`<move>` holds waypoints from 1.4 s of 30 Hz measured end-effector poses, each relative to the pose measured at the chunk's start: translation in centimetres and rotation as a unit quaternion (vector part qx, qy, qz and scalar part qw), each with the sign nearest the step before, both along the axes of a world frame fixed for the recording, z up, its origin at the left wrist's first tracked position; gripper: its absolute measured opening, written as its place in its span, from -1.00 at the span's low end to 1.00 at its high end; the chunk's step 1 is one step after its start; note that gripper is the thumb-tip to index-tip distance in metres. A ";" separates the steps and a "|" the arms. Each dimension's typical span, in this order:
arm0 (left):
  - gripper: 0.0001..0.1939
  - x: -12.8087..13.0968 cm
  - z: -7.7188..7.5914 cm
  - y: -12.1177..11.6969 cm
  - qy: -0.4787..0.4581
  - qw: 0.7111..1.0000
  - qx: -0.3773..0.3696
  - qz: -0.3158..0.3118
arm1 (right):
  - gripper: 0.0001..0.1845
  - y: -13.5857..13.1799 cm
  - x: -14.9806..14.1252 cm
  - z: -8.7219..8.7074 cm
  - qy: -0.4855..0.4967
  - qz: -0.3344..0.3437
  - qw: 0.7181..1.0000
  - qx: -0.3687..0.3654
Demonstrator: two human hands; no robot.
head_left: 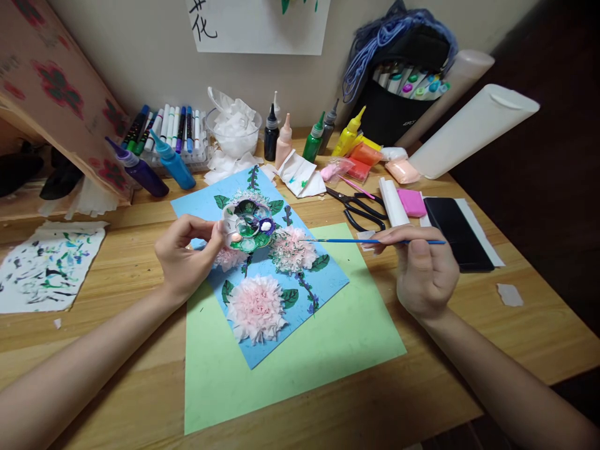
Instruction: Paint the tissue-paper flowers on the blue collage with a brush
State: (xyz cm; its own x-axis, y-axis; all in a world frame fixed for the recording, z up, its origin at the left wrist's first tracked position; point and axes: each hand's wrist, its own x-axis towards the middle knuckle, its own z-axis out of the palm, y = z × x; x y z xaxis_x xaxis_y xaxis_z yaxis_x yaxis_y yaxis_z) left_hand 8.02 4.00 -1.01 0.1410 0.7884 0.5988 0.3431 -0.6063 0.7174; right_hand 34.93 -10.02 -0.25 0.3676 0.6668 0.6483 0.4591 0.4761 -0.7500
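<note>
My left hand [194,255] grips the edge of a small flower-shaped paint palette [255,241], its wells smeared with green, purple, white and peach paint. In my right hand [424,272] is a thin blue paintbrush [349,240], held level with its tip pointing left, over a pink flower. Beneath both lies a blue picture [300,312] with ruffled pink tissue-paper flowers [257,308], painted green leaves and dark stems. The palette hides part of the upper flowers. A light green sheet [328,362] lies under the picture.
Black scissors [359,206], a crumpled tissue [300,174] and a black phone [457,231] lie to the right. Paint bottles [313,142], markers [173,128] and a tissue-filled bowl [234,128] line the back. A paint-stained cloth [49,265] is at left.
</note>
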 end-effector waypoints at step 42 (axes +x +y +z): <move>-0.87 0.1 0.2 -0.1 -0.003 1.000 0.003 -0.010 | -0.73 0.0 0.2 -0.1 -0.058 0.010 0.998 0.037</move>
State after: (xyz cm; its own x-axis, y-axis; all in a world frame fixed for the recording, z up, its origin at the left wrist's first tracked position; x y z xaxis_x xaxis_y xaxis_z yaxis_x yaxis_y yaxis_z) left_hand 8.10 3.92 -0.85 0.1528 0.7823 0.6039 0.3261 -0.6167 0.7165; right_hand 35.15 -10.04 -0.39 0.2747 0.6227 0.7327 0.5306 0.5374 -0.6555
